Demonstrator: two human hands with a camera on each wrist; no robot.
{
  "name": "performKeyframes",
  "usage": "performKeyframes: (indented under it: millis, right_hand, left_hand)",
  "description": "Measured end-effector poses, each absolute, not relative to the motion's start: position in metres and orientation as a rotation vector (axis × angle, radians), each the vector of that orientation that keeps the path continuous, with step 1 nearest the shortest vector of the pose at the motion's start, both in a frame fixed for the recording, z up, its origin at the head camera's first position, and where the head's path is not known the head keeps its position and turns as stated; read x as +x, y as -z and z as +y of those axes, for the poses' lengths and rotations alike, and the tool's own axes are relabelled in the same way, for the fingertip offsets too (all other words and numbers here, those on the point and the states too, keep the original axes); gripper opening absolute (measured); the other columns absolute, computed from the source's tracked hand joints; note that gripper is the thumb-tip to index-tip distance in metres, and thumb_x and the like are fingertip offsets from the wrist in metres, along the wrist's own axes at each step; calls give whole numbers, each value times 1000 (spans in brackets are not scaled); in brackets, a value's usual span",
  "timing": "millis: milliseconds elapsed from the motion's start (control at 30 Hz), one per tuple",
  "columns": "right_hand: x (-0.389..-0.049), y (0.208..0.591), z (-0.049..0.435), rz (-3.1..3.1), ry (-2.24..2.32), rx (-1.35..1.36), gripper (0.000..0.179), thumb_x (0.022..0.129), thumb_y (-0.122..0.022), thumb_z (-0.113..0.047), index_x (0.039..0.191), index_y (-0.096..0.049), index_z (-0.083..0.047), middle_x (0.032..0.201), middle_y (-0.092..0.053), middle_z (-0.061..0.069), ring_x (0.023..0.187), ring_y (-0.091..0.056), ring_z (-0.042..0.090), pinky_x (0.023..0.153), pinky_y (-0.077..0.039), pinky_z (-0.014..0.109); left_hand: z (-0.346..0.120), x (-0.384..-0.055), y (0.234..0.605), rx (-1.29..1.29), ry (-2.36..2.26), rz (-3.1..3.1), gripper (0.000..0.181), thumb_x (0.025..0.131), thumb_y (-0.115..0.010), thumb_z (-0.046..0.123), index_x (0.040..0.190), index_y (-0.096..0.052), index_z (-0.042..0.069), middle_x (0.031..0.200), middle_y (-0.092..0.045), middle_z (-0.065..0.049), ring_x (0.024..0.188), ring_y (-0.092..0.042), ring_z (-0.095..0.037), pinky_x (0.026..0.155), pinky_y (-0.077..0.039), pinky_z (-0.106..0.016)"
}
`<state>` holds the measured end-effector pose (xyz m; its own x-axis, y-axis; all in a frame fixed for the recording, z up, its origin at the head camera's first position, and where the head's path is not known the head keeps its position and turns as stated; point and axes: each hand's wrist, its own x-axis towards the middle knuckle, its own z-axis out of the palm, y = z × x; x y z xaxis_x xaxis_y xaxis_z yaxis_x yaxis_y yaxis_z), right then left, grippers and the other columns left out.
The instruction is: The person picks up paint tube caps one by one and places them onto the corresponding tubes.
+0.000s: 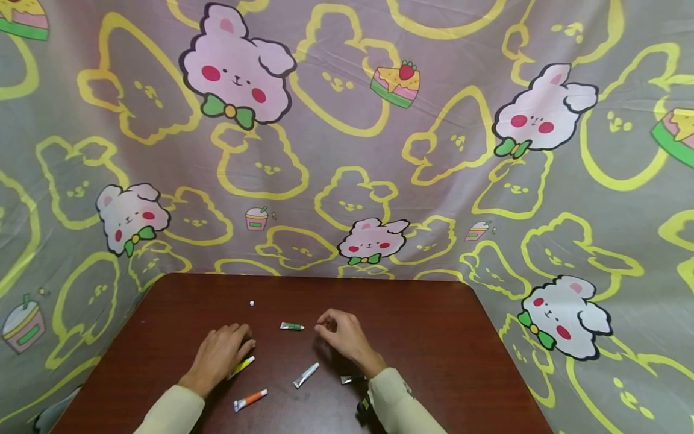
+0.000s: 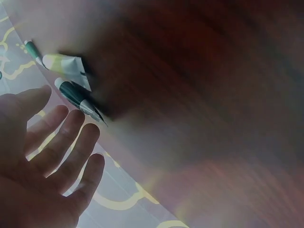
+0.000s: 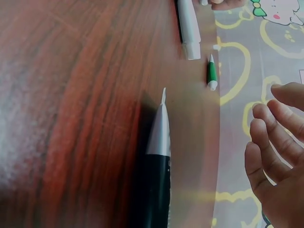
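My left hand hovers just by the yellow paint tube, hiding part of it. Its fingers are spread and loosely bent, with nothing held. My right hand is to the right of a small green paint tube, apart from it. In the right wrist view the fingers of this hand are relaxed and hold nothing. Under the right forearm lies a black tube, partly covered in the head view. A white tube lies between the hands, and an orange tube sits nearer me.
A tiny white piece lies toward the back of the dark red-brown table. Around the table hangs a curtain with cartoon rabbits. A dark object shows beneath the right wrist.
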<state>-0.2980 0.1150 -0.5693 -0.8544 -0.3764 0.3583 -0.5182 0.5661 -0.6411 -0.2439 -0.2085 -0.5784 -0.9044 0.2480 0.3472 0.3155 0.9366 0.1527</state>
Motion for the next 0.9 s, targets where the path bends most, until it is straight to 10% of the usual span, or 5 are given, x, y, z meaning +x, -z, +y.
performKeyframes:
  millis: [900]
  right_hand:
    - [-322,565,102,-2667,-1049,822,7,100,-79,-25,104,-78,-19,94,-76,-8,85,-68,4,78,-54,22]
  left_hand:
    - [-198,-286,568,-385,367,-2777,23,94,-86,19,104,-68,9,92,-73,-10,82,-71,-34,72,-58,-54]
